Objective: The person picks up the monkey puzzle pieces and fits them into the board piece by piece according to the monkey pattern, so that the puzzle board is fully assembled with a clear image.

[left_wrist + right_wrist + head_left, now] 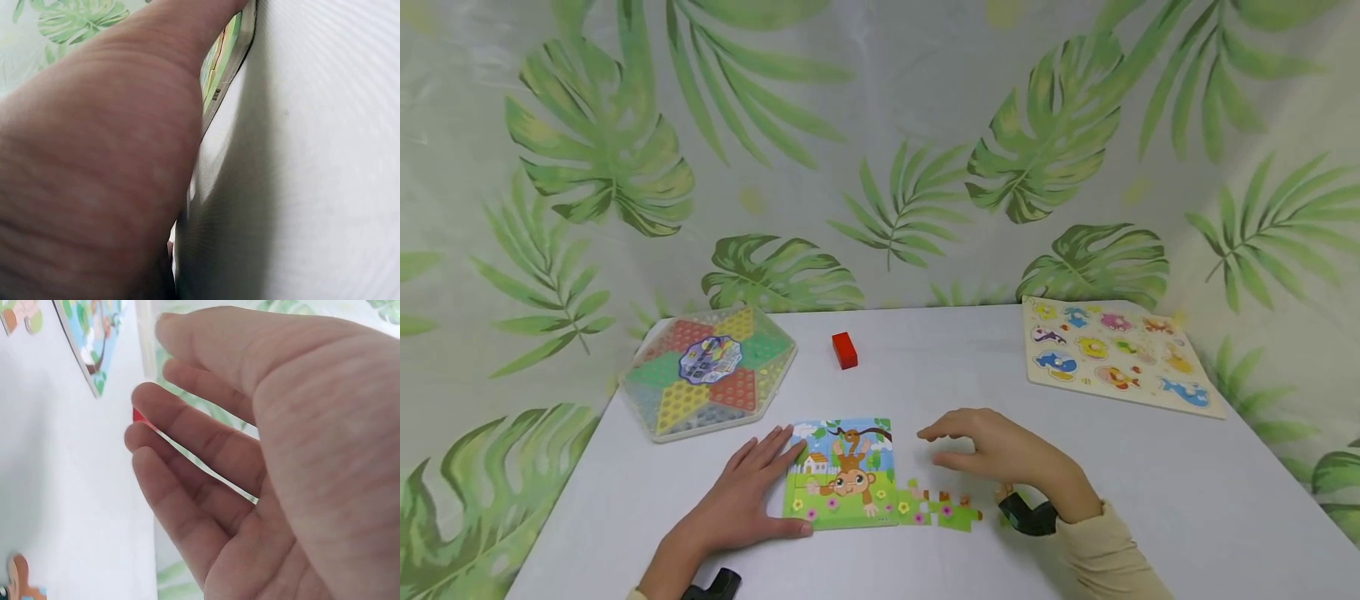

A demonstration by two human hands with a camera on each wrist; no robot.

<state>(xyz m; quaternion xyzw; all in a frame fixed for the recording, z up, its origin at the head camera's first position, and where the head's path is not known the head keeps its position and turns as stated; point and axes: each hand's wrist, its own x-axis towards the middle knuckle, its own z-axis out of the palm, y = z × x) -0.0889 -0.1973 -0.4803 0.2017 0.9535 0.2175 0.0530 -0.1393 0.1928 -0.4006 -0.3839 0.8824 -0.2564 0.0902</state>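
Note:
A square monkey jigsaw puzzle (842, 479) lies flat on the white table, its picture showing a monkey hanging from a branch. My left hand (752, 492) rests at its left side, fingertips on the upper left edge and thumb by the lower left corner. Up close in the left wrist view, the heel of that hand (112, 150) hides most of the puzzle's edge (228, 69). Loose puzzle pieces (955, 518) lie against the right side. My right hand (1011, 454) hovers above and right of them; the right wrist view shows its fingers (187, 544) relaxed, holding nothing.
Behind the puzzle stands a red block (845, 351). A hexagonal Chinese checkers board (658, 417) lies at the back left, and a wooden sea-animal peg puzzle (1082, 379) at the back right. Leaf-patterned cloth (895, 208) hangs behind the table.

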